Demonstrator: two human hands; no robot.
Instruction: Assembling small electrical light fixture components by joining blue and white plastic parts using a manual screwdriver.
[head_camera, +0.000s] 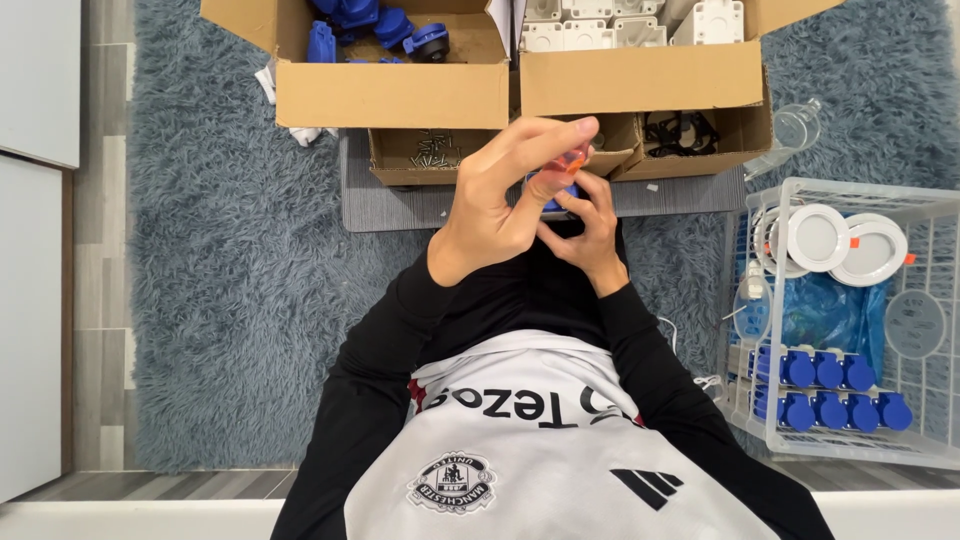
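Blue part (560, 203) pinched between left hand (500, 195), right hand (585, 225).

This looks like a room in a home used for small work. A soft blue rug (240, 260) covers the wood floor (100, 250). Boxes (390, 90) of parts and a white basket (850, 330) sit around.

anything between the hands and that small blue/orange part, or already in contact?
Nothing visible in the way. Both hands already touch the small blue part: the left hand has fingers curled over its orange-tipped top, and the right hand holds it from below. The hands hide most of it.
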